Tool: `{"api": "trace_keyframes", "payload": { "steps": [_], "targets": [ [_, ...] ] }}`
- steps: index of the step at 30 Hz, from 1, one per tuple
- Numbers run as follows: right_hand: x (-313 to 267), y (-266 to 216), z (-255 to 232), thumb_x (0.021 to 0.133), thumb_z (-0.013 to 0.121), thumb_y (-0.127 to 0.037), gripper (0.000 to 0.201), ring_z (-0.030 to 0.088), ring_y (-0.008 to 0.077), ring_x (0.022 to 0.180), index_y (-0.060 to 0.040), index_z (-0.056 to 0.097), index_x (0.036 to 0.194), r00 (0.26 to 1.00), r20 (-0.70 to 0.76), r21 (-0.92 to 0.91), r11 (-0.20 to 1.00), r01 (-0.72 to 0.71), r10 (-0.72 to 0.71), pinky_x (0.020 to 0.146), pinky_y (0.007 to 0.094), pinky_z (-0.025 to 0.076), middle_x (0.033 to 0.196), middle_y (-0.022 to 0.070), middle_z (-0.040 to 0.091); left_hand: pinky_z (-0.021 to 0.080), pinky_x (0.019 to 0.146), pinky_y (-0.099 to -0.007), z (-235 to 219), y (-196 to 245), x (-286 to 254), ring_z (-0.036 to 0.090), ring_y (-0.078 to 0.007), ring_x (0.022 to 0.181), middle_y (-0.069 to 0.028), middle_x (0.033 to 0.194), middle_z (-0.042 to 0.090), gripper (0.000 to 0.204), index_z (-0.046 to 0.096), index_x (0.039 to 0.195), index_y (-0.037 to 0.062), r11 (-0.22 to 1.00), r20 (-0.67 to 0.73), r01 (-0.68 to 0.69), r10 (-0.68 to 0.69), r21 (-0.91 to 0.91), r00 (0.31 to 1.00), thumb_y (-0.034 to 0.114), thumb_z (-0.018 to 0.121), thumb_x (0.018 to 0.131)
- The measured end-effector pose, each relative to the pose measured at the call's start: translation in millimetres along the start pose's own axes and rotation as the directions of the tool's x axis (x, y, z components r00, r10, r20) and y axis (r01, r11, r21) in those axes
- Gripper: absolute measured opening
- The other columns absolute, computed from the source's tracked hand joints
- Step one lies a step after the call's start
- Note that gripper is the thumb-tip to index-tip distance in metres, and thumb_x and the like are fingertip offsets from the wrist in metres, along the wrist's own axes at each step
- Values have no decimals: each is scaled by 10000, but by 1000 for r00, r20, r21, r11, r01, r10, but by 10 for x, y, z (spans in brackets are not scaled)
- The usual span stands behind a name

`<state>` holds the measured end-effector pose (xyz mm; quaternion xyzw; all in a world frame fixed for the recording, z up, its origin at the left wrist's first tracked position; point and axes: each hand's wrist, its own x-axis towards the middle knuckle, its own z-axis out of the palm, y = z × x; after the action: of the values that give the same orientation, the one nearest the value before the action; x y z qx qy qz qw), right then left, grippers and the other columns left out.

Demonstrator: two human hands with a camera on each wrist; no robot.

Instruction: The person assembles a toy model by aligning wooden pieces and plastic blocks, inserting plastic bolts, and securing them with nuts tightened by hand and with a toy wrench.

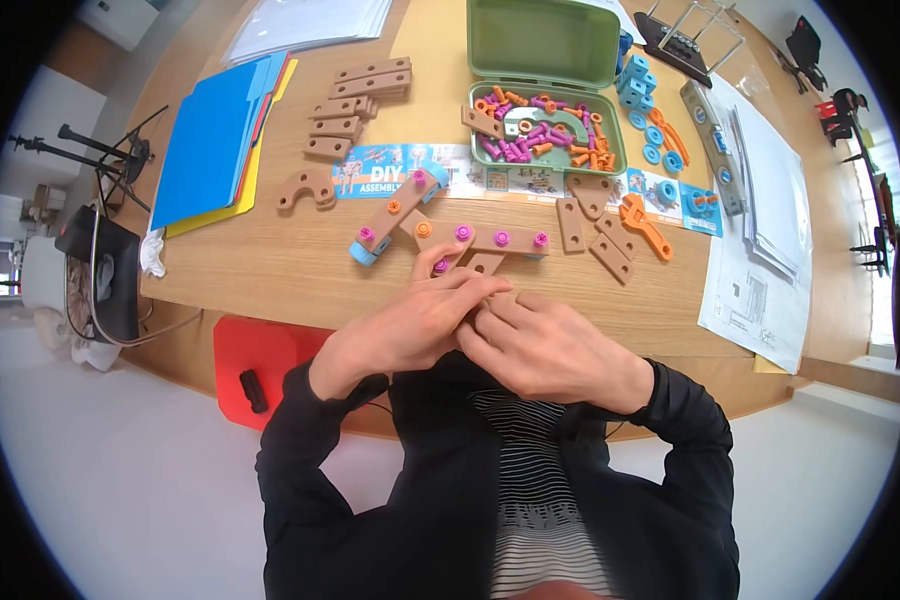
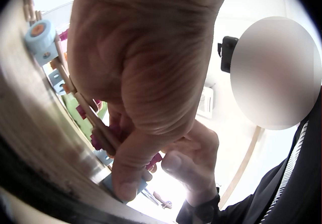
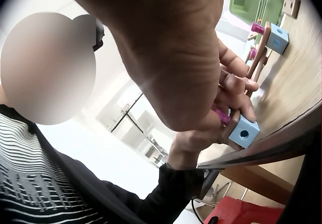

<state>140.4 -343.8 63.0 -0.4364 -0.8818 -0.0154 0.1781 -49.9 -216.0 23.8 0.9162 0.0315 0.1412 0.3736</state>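
A toy assembly of brown perforated planks [image 1: 515,243], pink and orange bolts and light blue blocks lies before me. My left hand [image 1: 415,318] grips the near end of one plank, its fingers on a light blue block [image 3: 244,132] at the table's front edge. Opposite it, my right hand [image 1: 550,345] curls its fingers at a pink bolt [image 3: 222,116] on that block's plank, pinching it. The two hands meet over this end and hide most of it in the head view. Another blue block [image 3: 278,39] sits under the assembly's far side.
A green box [image 1: 545,125] of pink and orange bolts stands open at the back. Loose planks [image 1: 345,105] lie left, more beside an orange wrench [image 1: 646,226] right. Blue folders [image 1: 215,140] and paper sheets [image 1: 755,230] flank the table. A red seat [image 1: 255,350] is below.
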Motion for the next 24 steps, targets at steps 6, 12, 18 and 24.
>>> {"api": "trace_keyframes", "payload": {
  "steps": [6,12,18,24],
  "targets": [
    [-23,-46,59,783,677,-131,208,663,236,858,17,626,920,998,58,-48,998,-26,29,772,338,557,860,108,644,239,1256,-546,-3,14,27,679,-269,1197,-77,1147,726,698,542,1445,71,1000,6,4,-4,-18,1000,-44,787,802],
    [-58,-35,102,783,673,-145,195,660,228,848,1,631,905,999,-19,-85,996,39,-41,772,333,551,850,90,645,240,1264,-550,-8,-2,30,691,-268,1174,-68,1139,732,689,554,1435,76,1000,29,10,-9,-15,1000,-30,799,800],
    [-42,-35,88,795,672,-148,197,671,225,864,7,634,911,999,-34,-16,999,-28,27,782,333,553,850,90,651,240,1268,-549,-9,7,35,695,-264,1168,-66,1129,734,684,557,1436,79,1000,13,10,-10,-25,1000,-34,796,804],
    [-110,-62,90,810,674,-153,233,673,228,860,20,637,962,997,82,-65,998,-6,12,743,332,559,856,92,656,236,1270,-549,-9,15,54,692,-263,1170,-74,1120,731,647,591,1406,69,999,46,23,-22,-29,999,-22,804,802]
  ]
}}
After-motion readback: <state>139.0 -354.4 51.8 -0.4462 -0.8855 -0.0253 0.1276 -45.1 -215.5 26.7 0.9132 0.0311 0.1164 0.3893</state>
